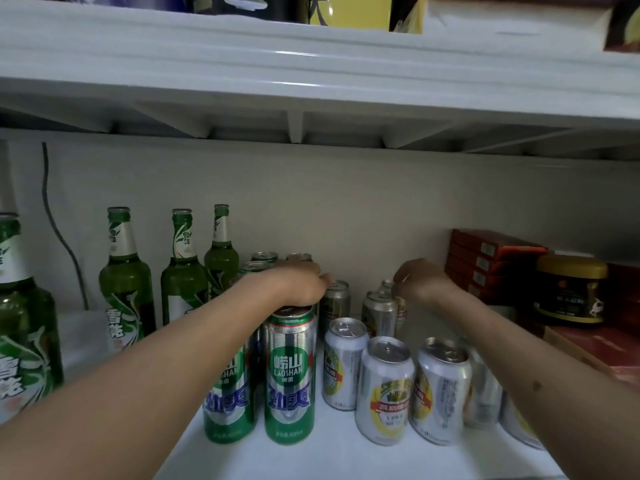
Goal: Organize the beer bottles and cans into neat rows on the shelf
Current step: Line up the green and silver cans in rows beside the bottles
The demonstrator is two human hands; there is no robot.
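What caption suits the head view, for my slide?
Both hands reach over beer cans beside green bottles.

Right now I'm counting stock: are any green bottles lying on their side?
No, every green bottle in view stands upright at the shelf's left.

On the shelf [311,459] before you, the beer bottles [126,271] stand at the left, three in a row toward the back wall and one nearer you at the far left. Right of them stand the tall Laoshan cans [290,375], two at the front with more behind. Right again stand the short cans [384,389] (a loose front row, a few farther back). At the far right sit stacked boxes [485,261], with a lidded jar [569,289] just beside them.
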